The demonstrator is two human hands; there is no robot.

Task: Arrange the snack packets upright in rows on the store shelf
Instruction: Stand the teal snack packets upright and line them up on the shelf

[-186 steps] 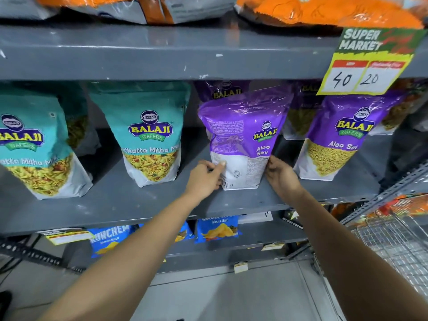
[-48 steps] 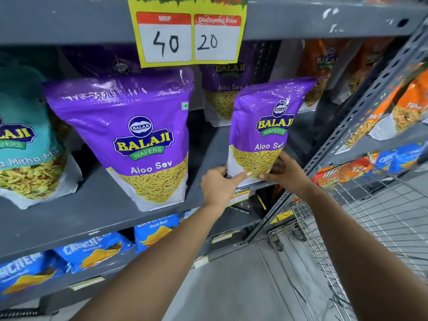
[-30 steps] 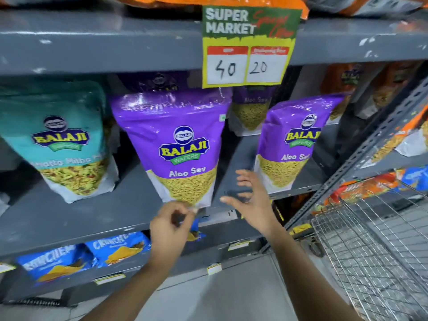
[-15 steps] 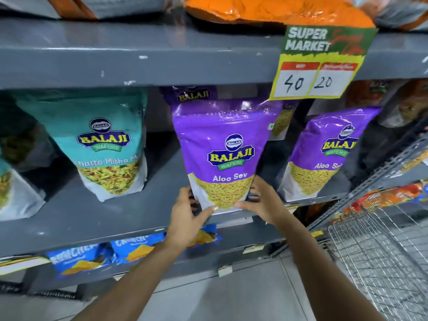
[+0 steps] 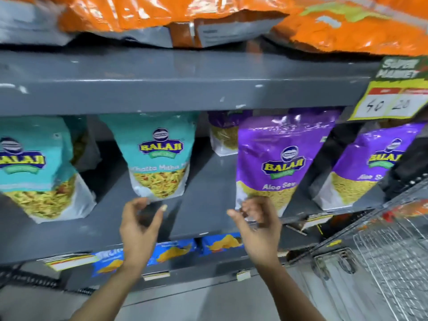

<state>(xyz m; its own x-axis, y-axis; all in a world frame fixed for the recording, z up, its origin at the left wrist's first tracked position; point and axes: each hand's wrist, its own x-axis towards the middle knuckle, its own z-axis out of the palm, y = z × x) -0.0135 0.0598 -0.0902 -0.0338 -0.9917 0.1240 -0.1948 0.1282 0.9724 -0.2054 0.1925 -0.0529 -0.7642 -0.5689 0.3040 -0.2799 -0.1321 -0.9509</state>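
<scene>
Upright snack packets stand along the grey middle shelf (image 5: 203,218). A teal Khatta Mitha packet (image 5: 159,156) is left of centre, and another teal packet (image 5: 34,165) stands at the far left. A purple Aloo Sev packet (image 5: 280,156) stands right of centre, with a second purple packet (image 5: 370,163) further right. My left hand (image 5: 141,218) hovers just below the teal packet's bottom edge, fingers apart and holding nothing. My right hand (image 5: 257,218) is in front of the purple packet's lower left corner, fingers loosely curled and empty.
Orange packets (image 5: 176,17) lie flat on the shelf above. A yellow price tag (image 5: 393,100) hangs at the upper right. Blue chip packets (image 5: 176,251) sit on the lower shelf. A wire trolley (image 5: 391,262) stands at the right. More purple packets (image 5: 222,133) stand behind.
Both hands let go of the purple Aloo Sev packet and moved left. My left hand now sits under the teal packet. The view has shifted left too.
</scene>
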